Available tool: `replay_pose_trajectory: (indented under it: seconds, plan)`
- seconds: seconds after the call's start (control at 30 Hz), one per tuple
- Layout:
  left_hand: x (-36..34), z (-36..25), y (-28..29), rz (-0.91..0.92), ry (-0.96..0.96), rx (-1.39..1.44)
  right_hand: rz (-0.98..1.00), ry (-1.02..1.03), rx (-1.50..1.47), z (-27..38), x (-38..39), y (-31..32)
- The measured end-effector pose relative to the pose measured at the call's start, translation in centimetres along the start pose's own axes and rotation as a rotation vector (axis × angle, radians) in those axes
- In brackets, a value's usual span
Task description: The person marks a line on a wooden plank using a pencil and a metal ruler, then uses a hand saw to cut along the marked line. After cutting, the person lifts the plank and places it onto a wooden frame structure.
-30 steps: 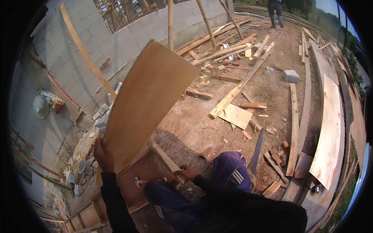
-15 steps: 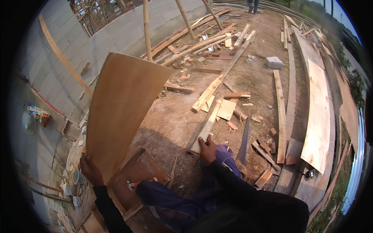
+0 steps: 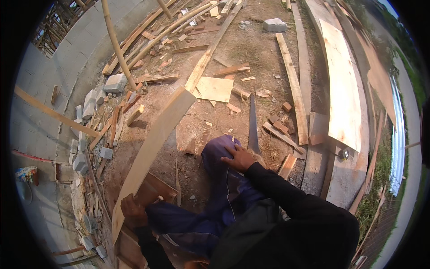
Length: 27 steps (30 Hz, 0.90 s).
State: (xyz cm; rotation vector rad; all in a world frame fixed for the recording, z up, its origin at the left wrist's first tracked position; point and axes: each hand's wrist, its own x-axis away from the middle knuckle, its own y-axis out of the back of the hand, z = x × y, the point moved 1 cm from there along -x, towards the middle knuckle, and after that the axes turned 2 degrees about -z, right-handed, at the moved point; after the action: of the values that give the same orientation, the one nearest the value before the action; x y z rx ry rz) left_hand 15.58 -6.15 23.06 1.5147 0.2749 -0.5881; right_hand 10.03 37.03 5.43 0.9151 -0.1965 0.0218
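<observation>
Gripped near its lower end by my left hand [image 3: 134, 211] is a thin plywood board [image 3: 154, 145], slanting up and away and seen at a steep angle as a narrow strip. My right hand [image 3: 238, 158] lies with fingers apart on my purple-trousered knee [image 3: 217, 148] and holds nothing. Just beyond it is a handsaw [image 3: 253, 125], its long dark blade pointing away. Below the board, partly hidden by it and my leg, a shallow brown wooden frame [image 3: 156, 188] lies on the ground.
Square plywood offcut [image 3: 214, 88] and scrap wood lie ahead on the dirt. Long planks [image 3: 293, 85], a pale plywood sheet [image 3: 342, 89] and a tape measure [image 3: 343, 154] are at right. Grey block pieces [image 3: 115, 83] and a leaning bamboo pole [image 3: 114, 40] stand along the left wall.
The plywood board has turned from showing its broad face to a narrow slant. My right hand has let go of a wooden batten and rests on my knee. The view has shifted.
</observation>
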Motion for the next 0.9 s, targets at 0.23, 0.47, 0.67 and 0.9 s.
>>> replay_pose_trajectory:
  seconds: [0.23,0.47,0.67,0.9]
  plan:
    - [2.6,-4.3,-4.3,0.043,-0.068,-0.002,-0.226,-0.196,-0.053,-15.7,0.2,4.6]
    - [-0.8,-2.3,-3.2,0.034,0.06,-0.033,-0.542,-0.733,0.613,-33.4,-1.1,8.0]
    - [-8.3,3.9,1.1,-0.47,0.191,-0.039,-0.429,-0.623,0.862,-43.3,-2.9,9.6]
    - [-8.9,10.1,13.4,-0.828,0.358,-0.134,-0.138,-0.83,0.882,-34.3,-3.8,9.7]
